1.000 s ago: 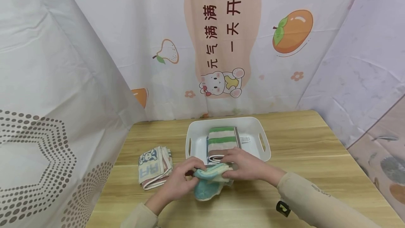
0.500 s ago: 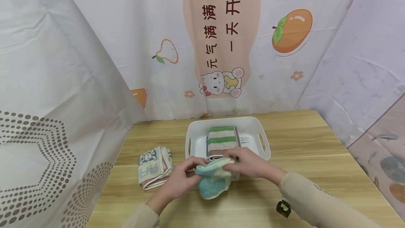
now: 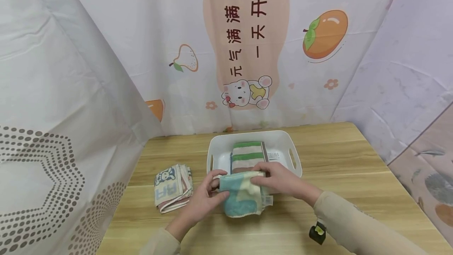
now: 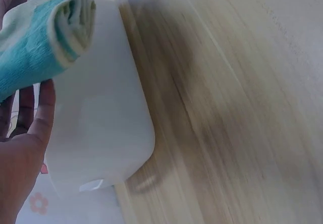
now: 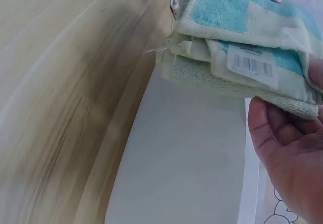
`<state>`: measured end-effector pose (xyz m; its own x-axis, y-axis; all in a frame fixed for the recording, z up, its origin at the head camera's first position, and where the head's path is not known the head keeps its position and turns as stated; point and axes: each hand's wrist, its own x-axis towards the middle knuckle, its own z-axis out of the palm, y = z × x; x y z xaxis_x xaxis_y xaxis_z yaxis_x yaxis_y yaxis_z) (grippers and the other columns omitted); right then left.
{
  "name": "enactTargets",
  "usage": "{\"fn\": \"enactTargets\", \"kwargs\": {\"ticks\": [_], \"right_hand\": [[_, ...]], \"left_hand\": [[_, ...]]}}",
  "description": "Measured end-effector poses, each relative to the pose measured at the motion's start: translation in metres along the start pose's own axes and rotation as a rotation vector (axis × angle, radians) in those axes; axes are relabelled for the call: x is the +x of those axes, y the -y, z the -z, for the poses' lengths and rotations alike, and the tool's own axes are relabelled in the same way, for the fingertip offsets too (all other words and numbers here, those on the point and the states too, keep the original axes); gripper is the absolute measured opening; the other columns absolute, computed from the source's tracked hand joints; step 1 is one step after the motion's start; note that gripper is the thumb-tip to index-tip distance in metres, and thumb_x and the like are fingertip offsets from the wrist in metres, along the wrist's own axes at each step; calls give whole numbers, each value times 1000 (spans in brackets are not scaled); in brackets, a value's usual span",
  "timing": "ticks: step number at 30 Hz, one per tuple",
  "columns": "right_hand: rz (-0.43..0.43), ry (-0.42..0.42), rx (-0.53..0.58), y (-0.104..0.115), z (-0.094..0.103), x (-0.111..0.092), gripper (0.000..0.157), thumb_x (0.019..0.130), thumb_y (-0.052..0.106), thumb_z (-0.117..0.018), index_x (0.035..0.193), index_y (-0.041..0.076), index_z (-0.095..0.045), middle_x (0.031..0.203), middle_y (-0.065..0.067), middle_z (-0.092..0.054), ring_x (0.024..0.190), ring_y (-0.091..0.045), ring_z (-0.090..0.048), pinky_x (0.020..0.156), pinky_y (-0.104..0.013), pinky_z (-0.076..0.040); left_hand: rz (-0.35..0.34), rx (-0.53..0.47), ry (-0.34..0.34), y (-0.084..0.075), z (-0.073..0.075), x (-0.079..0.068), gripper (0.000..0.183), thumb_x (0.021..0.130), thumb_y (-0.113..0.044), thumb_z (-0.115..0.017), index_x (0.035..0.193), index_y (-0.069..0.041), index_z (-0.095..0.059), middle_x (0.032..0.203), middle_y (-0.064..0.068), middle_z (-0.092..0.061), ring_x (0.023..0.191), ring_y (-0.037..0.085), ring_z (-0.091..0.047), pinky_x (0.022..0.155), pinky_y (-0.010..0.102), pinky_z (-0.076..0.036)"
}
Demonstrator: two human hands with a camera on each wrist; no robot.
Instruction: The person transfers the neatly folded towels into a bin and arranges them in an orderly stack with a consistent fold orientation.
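Towel of folded turquoise-and-cream terry cloth (image 3: 244, 199) is pinched at both side edges by the left hand (image 3: 202, 199) and right hand (image 3: 280, 180) at the near side of the white plastic basket (image 3: 279, 141), and, presumably light, soft and floppy, is best gripped through all layers.

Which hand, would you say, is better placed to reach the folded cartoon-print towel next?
Probably the left hand: it is nearer the folded cartoon-print towel than the right hand, though both grip the turquoise-and-cream towel.
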<state>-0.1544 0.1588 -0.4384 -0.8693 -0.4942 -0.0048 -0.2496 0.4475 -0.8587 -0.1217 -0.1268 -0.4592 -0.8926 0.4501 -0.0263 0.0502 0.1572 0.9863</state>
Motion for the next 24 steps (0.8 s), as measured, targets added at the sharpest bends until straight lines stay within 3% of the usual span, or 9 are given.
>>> {"fn": "enactTargets", "kwargs": {"ticks": [6, 10, 14, 20, 24], "right_hand": [[-36, -15, 81, -1, 3, 2, 21, 97, 38, -71, 107, 19, -74, 101, 3, -69, 94, -17, -59, 81, -27, -51], [-78, -8, 154, -2, 5, 2, 24, 97, 38, -71, 110, 19, -74, 103, 1, -70, 95, -17, -61, 82, -28, -52], [-112, -3, 199, -2, 5, 2, 27, 97, 39, -70, 114, 18, -73, 105, 0, -70, 97, -18, -61, 84, -31, -52], [-140, 14, 259, -3, 5, 3, 33, 98, 39, -69, 119, 14, -71, 105, -2, -72, 96, -19, -65, 85, -34, -55], [-145, 17, 289, -3, 5, 4, 36, 98, 40, -69, 119, 11, -71, 106, -4, -72, 97, -20, -65, 85, -35, -56]], "left_hand": [[-98, -114, 40, 3, -2, 0, 78, 95, -1, -69, 155, -13, -20, 129, 20, -60, 115, 21, -66, 91, 33, -57], [-177, -144, 65, 6, -3, 0, 79, 96, 4, -65, 156, -13, -16, 128, 24, -55, 113, 22, -68, 88, 36, -59], [-202, -104, 60, 6, -4, -2, 72, 99, 1, -63, 156, -15, -23, 136, 28, -52, 114, 21, -68, 85, 37, -60], [-156, -51, 49, 6, -3, -4, 60, 100, -7, -65, 153, -19, -40, 145, 24, -47, 117, 18, -66, 85, 35, -60], [-209, 12, 50, 6, -4, -3, 53, 99, -6, -67, 148, -14, -51, 141, 19, -52, 115, 20, -66, 87, 36, -60]]}}
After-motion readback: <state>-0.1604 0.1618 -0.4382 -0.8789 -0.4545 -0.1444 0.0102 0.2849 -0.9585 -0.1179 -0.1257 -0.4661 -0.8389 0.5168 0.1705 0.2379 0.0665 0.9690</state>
